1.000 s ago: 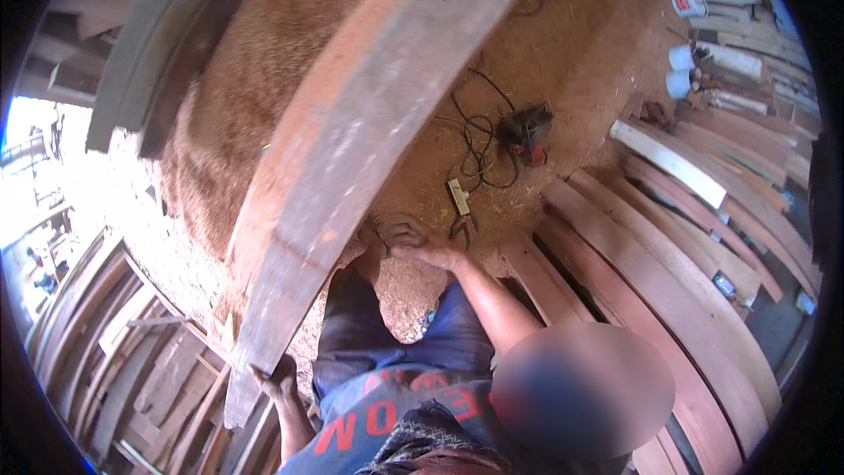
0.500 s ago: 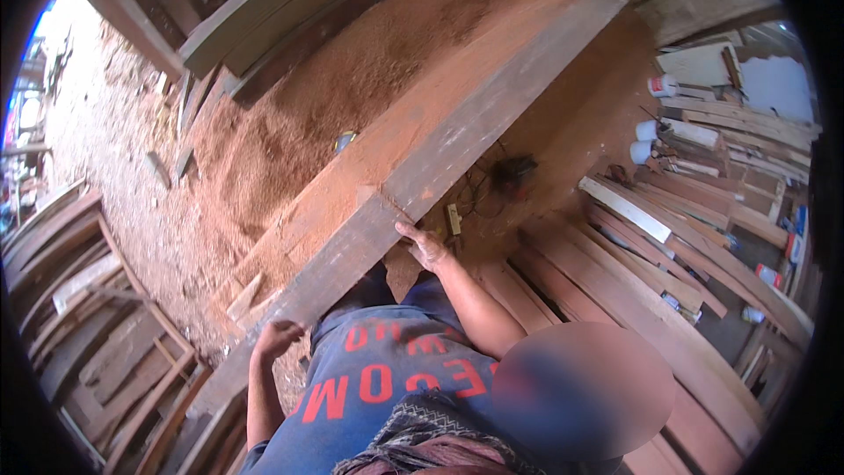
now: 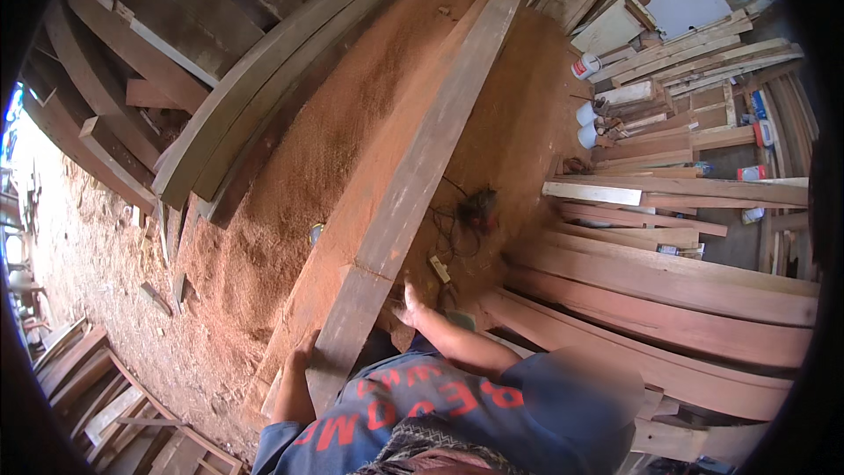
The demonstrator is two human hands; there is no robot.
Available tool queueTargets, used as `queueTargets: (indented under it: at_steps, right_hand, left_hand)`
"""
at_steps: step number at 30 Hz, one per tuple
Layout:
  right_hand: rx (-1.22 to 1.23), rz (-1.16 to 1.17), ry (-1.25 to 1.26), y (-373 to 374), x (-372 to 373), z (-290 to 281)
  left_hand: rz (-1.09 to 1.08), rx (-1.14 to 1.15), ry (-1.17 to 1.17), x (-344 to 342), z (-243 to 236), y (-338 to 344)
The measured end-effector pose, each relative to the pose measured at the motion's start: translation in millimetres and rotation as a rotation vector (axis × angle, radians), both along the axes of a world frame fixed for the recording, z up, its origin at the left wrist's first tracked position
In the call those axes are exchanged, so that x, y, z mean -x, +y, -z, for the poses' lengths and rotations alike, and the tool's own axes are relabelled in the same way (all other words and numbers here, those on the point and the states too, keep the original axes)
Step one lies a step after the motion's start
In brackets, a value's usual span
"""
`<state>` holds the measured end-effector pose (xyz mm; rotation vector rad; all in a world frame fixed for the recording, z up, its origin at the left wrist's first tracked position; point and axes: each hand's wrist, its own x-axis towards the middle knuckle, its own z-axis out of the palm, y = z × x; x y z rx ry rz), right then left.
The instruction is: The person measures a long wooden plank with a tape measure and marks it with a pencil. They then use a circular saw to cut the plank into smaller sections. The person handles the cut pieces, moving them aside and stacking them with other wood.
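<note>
A long, sawdust-covered wooden beam [image 3: 422, 163] runs from close to my body up to the far top, with a cut line across its upper face near me. My left hand [image 3: 301, 359] is at the beam's left edge near its close end, its fingers bent against the wood and partly hidden. Beside the right edge, just past the cut line, is my right hand [image 3: 410, 306]. Its thumb points up and stands apart from the fingers, and nothing shows in it. On the ground right of the beam lies a dark, blurry power tool [image 3: 477, 209] with a looped cord.
Reddish sawdust [image 3: 290, 149] covers the ground. Stacked planks [image 3: 668, 273] fill the right side, and curved thick boards [image 3: 264, 79] lie at the upper left. White buckets [image 3: 586, 114] stand at the right. A small yellowish block [image 3: 439, 267] lies near my right hand.
My view has turned, so the beam appears steeper. My left hand has moved in to the beam's left edge. My right hand has come off the beam's right edge beside the cut line.
</note>
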<state>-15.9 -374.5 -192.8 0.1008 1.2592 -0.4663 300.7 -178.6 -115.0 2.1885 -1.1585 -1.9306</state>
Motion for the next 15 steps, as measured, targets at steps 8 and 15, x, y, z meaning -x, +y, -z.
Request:
queueTargets:
  at_steps: [8,15]
  right_hand:
    - [0.081,0.055,0.24,-19,-33,-63]
    - [0.132,0.03,0.211,-41,-43,-52]
  left_hand:
    - [0.232,0.154,-0.042,-39,6,-14]
    - [0.19,0.162,-0.084,-48,-6,-2]
